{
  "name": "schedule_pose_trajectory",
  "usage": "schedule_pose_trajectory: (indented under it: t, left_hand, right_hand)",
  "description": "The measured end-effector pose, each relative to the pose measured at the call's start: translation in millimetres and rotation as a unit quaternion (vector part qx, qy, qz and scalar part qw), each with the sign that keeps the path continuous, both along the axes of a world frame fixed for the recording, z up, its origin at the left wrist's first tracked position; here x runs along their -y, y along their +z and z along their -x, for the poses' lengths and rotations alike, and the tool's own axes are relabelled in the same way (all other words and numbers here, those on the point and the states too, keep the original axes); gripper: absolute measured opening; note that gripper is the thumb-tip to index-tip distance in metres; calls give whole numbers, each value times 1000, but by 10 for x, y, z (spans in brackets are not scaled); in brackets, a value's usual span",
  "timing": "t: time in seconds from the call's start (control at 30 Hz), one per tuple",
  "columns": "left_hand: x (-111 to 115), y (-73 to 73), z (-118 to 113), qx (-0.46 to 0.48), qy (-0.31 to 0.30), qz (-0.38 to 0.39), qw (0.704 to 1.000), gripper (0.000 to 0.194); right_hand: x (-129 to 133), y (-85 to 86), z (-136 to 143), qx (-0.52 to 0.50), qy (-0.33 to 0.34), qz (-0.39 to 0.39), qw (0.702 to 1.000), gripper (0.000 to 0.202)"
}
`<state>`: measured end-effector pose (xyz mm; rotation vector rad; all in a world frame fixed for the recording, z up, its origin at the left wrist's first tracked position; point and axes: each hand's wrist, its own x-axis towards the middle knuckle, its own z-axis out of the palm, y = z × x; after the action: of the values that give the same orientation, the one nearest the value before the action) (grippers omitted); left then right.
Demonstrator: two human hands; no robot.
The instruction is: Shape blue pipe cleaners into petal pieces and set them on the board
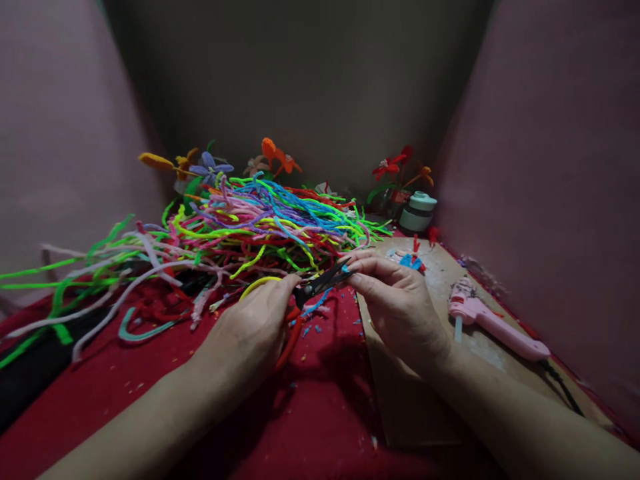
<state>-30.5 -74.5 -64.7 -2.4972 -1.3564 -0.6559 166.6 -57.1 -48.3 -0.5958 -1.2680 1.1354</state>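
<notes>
My left hand (255, 327) is wrapped round the red handles of black-bladed scissors (320, 285), whose blades point right. The blades are slightly apart, with a small blue piece (345, 269) between them near the tips. That piece is pinched between the thumb and fingers of my right hand (393, 293). A blue fuzzy stem (317, 305) lies below the blades, with small blue scraps near it on the red cloth (320, 413).
A heap of coloured fuzzy stems (270, 220) lies behind my hands. At right, a pink glue gun (500, 327) rests on a brown board (410, 413). A teal jar (417, 212) and red fuzzy flowers (390, 165) stand at the back.
</notes>
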Motion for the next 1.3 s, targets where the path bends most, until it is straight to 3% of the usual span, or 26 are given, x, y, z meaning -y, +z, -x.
schedule_pose_trajectory:
  t: [0.27, 0.73, 1.3]
  left_hand:
    - [16, 12, -10, -7, -3, 0, 1000, 37]
    - [-29, -59, 25, -9, -12, -40, 999, 37]
    - [-6, -45, 36, -32, -16, -88, 995, 39]
  right_hand:
    - [0, 24, -7, -17, 19, 40, 999, 10]
    - [-54, -6, -4, -86, 127, 113, 982, 8]
    - [-44, 16, 10, -121, 149, 125, 973, 8]
